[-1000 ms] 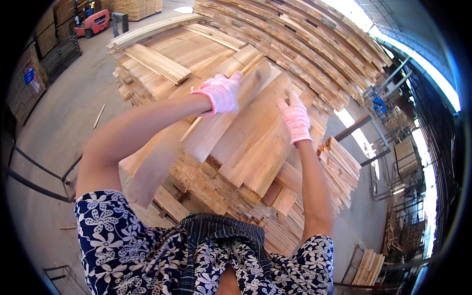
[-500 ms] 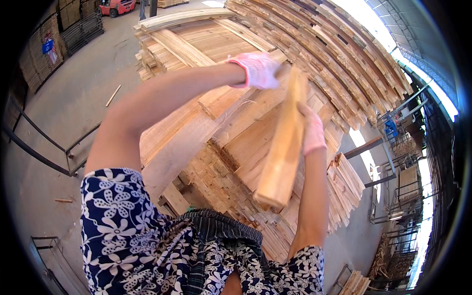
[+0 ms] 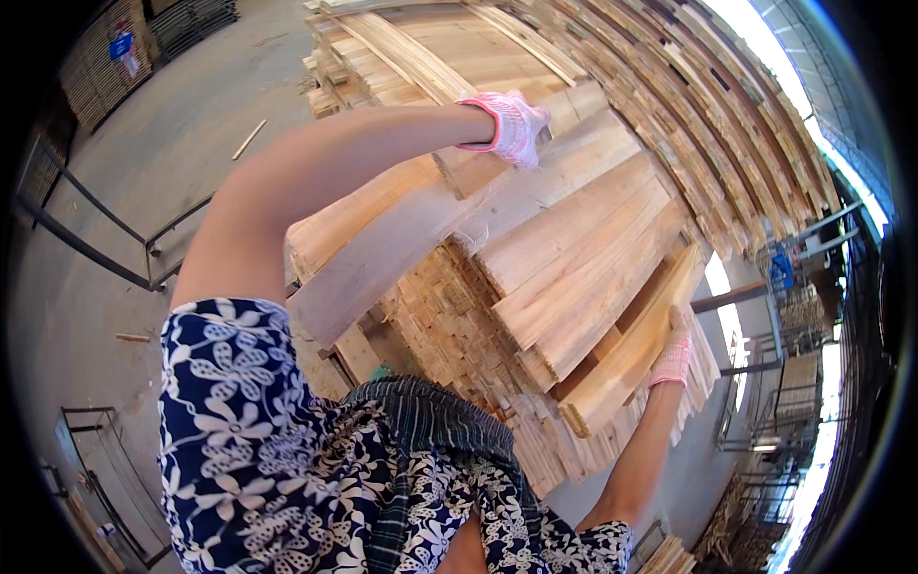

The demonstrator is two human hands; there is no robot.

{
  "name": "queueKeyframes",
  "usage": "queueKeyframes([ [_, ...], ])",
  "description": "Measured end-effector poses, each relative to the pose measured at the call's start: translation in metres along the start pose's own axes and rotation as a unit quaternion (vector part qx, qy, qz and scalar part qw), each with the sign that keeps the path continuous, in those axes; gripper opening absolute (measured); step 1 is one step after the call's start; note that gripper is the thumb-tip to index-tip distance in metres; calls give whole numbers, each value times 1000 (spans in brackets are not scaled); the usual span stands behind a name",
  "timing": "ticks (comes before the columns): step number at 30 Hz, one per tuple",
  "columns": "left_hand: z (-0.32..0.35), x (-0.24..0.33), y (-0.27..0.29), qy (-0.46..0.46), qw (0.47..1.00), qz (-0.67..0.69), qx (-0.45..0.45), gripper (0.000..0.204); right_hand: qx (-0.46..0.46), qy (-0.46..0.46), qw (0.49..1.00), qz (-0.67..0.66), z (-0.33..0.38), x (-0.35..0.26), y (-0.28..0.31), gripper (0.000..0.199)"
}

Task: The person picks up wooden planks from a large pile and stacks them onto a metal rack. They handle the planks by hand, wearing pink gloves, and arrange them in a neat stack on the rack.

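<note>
My right hand [image 3: 672,356], in a pink-and-white glove, grips the outer edge of a thick wooden plank [image 3: 626,346] at the right side of the stack. The plank lies slanted, with a dark gap between it and the neighbouring boards [image 3: 583,273]. My left hand [image 3: 516,129], in a matching glove, is over the far part of the stack with its fingers curled. What they hold, if anything, is hidden. Below its wrist a greyish board [image 3: 382,253] runs toward me, sticking out past the stack's near edge.
A tall pile of layered timber [image 3: 688,115] rises behind on the right. Crosswise slats [image 3: 406,53] lie on the stack's far part. Metal frames [image 3: 86,239] stand at left, and loose wood strips [image 3: 250,139] lie on the floor. Racks [image 3: 794,354] line the right side.
My right hand has moved right and down, bringing the raised plank down onto the stack's right side. My left hand stays at the far part. The view has shifted slightly.
</note>
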State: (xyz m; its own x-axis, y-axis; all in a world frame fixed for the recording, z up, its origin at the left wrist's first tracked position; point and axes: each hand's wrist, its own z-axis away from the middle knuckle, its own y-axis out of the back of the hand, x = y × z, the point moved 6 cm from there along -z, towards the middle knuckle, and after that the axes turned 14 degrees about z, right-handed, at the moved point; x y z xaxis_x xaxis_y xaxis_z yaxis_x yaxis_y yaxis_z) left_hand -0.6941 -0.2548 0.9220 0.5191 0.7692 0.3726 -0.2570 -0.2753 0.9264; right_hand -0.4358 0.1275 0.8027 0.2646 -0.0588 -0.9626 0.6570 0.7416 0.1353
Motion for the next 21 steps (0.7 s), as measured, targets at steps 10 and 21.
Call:
queueKeyframes([
  [10,192,-7,-20,33,996,-71,-52,79,223,223,725,612,15,-84,-67,74],
  [21,170,1,-3,107,986,81,-100,84,-273,205,877,339,61,-103,-259,59],
])
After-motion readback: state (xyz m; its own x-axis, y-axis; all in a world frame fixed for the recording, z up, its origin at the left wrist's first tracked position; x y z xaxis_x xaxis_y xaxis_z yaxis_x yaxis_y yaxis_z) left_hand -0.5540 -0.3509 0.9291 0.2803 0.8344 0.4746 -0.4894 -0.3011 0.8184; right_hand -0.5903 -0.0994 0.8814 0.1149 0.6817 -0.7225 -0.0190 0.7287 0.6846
